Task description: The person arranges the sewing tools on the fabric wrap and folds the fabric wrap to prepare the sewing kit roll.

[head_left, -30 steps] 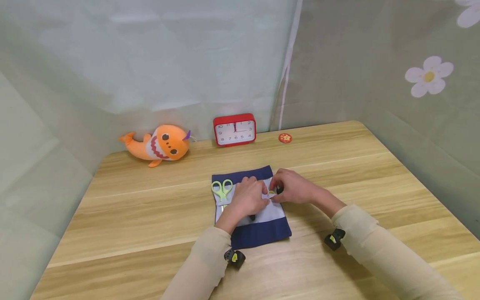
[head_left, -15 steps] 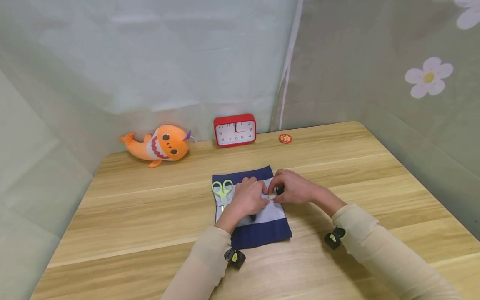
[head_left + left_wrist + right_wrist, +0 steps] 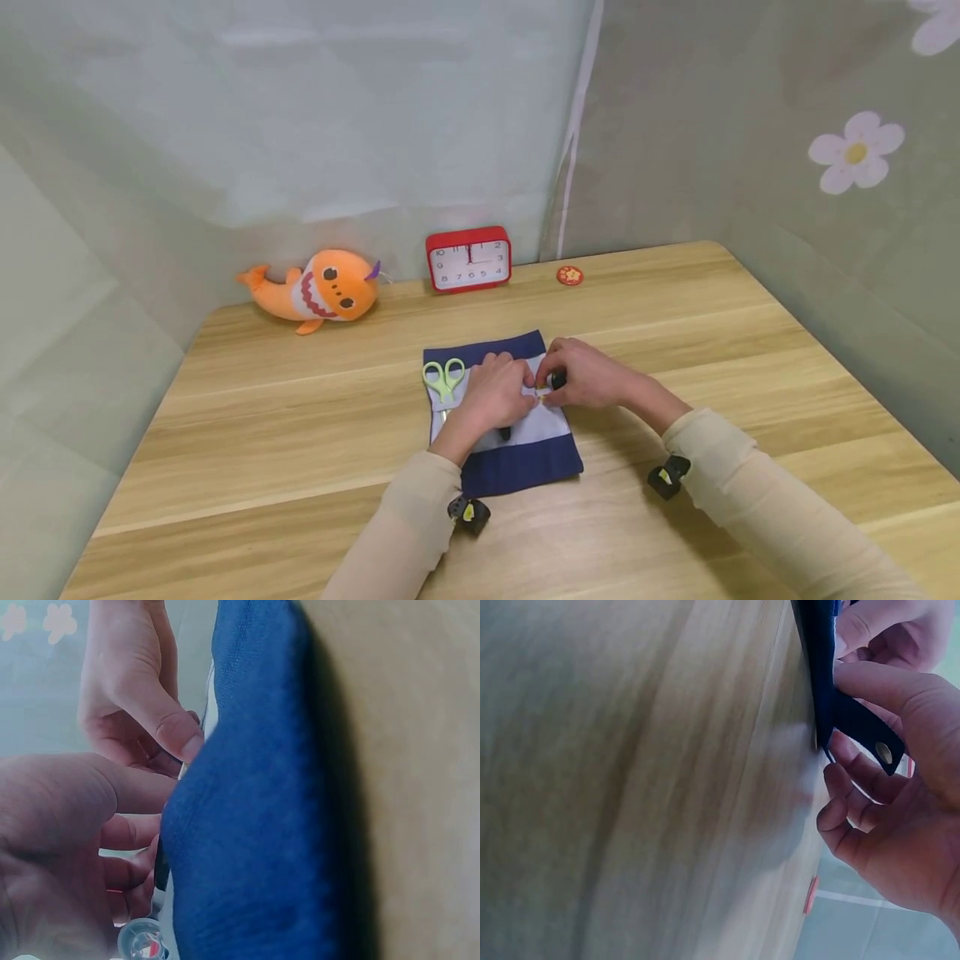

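A navy and light-grey fabric roll (image 3: pixel 522 467) lies unrolled on the table. Green-handled scissors (image 3: pixel 445 381) are tucked under a fabric loop at its left. Across its middle my left hand (image 3: pixel 495 396) bends over the fabric, fingertips at a narrow light loop. A black object (image 3: pixel 506 434) shows partly beneath that hand. Facing it, my right hand (image 3: pixel 588 373) pinches a small yellow thing (image 3: pixel 541 402) at the loop; its kind is too small to tell. A dark strap with a metal snap (image 3: pixel 884 753) sticks out by the right hand in the right wrist view.
An orange plush shark (image 3: pixel 318 287) lies at the back left. Beside it stands a red clock (image 3: pixel 469 260), and a round red badge (image 3: pixel 570 275) lies farther right. Fabric walls surround the back and sides of the wooden table (image 3: pixel 285 467).
The small yellow thing has shifted slightly at the loop between the fingertips, with yellow now showing on both sides of the light strip. Both hands stay in nearly the same place.
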